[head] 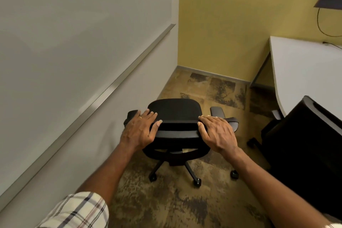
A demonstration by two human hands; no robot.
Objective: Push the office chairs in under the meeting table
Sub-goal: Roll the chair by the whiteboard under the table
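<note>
A black office chair (174, 109) on castors stands in front of me, its seat facing away toward the yellow wall. My left hand (141, 129) grips the left end of its backrest top, thumb over the rear edge. On the right end of the backrest top lies my right hand (217, 132), fingers curled over it. The white meeting table (303, 68) is at the right, apart from this chair. A second black chair (303, 135) stands at the table's near edge, seen from behind.
A whiteboard wall with a metal tray rail (118, 83) runs close along the left. The yellow wall (231, 24) closes off the far end. Patterned brown carpet (166, 200) covers the floor. A cable (322, 27) hangs from a dark screen at the top right.
</note>
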